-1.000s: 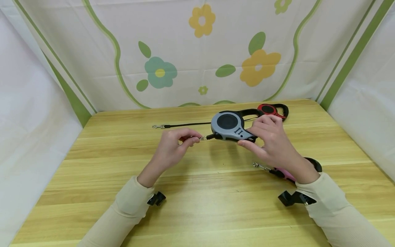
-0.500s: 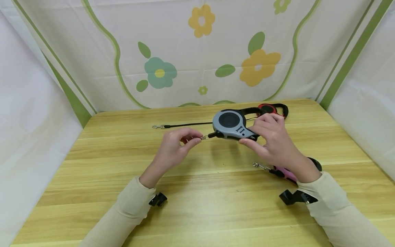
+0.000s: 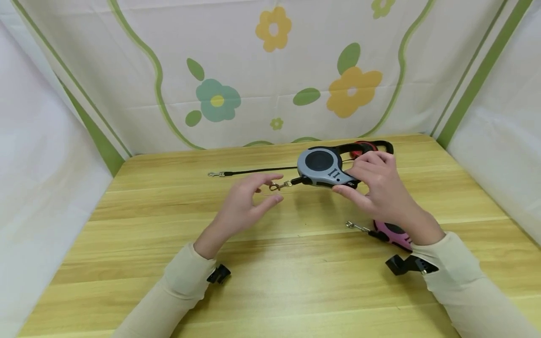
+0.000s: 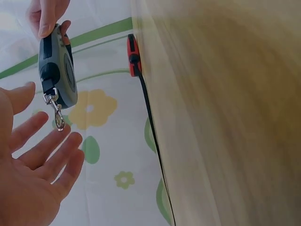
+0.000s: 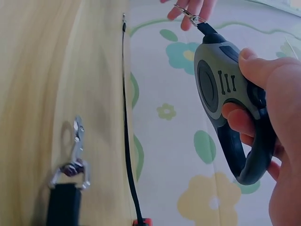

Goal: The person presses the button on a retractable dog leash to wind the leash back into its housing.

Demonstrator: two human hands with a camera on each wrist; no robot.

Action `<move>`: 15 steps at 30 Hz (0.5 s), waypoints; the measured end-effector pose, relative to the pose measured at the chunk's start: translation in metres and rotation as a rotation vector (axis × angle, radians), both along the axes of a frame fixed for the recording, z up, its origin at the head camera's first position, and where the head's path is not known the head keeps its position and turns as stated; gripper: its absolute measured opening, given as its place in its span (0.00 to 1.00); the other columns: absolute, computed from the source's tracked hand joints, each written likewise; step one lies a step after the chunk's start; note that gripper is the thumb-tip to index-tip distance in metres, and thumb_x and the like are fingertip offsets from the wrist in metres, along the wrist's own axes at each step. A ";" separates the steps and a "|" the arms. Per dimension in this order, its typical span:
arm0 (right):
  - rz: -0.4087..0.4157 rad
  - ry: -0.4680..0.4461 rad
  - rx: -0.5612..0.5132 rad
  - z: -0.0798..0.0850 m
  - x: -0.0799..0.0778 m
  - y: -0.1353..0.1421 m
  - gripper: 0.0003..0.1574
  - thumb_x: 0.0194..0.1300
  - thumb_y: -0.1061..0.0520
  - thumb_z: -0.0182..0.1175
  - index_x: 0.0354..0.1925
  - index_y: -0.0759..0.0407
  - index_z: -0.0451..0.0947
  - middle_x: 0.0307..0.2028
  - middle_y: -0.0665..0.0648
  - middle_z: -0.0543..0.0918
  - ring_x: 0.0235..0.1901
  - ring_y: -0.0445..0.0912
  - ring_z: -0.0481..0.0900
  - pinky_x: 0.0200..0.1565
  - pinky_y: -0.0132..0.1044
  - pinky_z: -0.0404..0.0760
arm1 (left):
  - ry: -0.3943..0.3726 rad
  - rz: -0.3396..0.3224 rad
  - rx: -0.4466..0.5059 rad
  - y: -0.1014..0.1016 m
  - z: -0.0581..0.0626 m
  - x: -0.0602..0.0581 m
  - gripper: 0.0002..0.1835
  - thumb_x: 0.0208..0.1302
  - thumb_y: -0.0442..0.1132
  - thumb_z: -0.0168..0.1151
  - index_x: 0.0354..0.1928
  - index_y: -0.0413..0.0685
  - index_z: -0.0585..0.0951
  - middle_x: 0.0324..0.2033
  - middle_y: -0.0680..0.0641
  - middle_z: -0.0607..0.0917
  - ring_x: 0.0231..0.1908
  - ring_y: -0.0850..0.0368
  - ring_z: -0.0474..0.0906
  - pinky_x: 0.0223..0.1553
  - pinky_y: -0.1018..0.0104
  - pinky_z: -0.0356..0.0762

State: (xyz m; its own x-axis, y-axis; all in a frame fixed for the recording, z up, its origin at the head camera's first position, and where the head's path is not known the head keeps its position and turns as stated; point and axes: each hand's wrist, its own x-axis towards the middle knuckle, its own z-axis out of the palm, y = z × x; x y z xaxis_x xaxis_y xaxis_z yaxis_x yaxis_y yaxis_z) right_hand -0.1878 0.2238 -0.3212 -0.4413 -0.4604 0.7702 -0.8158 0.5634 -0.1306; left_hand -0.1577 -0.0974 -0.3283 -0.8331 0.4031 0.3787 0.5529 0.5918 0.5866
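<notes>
Just left of the centre, the left hand (image 3: 243, 202) is spread, thumb and fingers apart around the metal clip (image 3: 281, 185); whether a fingertip touches it, I cannot tell. This clip belongs to the grey leash reel (image 3: 320, 162), right of the centre. The right hand (image 3: 380, 185) grips this reel, one finger inside its handle. Below it, the pink reel (image 3: 393, 234) lies on the bench (image 3: 270, 281).

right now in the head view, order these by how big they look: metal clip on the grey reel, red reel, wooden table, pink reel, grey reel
1. Wooden table
2. Grey reel
3. Pink reel and red reel: both partly covered, so unsure
4. Metal clip
</notes>
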 end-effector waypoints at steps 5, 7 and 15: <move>-0.036 -0.026 0.014 0.001 -0.003 0.012 0.46 0.75 0.24 0.54 0.28 0.64 0.85 0.27 0.61 0.85 0.40 0.59 0.76 0.53 0.64 0.62 | -0.037 -0.029 -0.076 0.007 0.001 0.002 0.36 0.73 0.54 0.69 0.79 0.60 0.70 0.81 0.50 0.67 0.78 0.45 0.67 0.75 0.39 0.70; -0.060 -0.045 0.029 0.000 -0.003 0.020 0.48 0.75 0.23 0.53 0.29 0.64 0.85 0.28 0.62 0.86 0.40 0.59 0.76 0.53 0.65 0.62 | -0.074 -0.043 -0.082 0.010 0.002 0.002 0.39 0.72 0.56 0.69 0.81 0.64 0.66 0.83 0.51 0.61 0.81 0.44 0.62 0.77 0.36 0.65; -0.157 -0.159 0.076 -0.009 -0.003 0.060 0.54 0.72 0.18 0.51 0.33 0.68 0.88 0.33 0.66 0.88 0.46 0.62 0.76 0.58 0.73 0.61 | -0.132 -0.093 -0.156 0.035 0.002 -0.006 0.43 0.73 0.63 0.65 0.84 0.73 0.58 0.85 0.56 0.55 0.83 0.45 0.56 0.79 0.33 0.59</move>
State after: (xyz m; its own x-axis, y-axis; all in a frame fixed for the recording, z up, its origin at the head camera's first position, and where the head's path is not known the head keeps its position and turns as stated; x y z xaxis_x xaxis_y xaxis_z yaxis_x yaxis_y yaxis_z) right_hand -0.1906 0.2836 -0.3304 -0.6248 -0.4309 0.6510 -0.6902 0.6946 -0.2026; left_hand -0.1640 -0.0622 -0.3259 -0.8280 0.5254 0.1958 0.5336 0.6312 0.5628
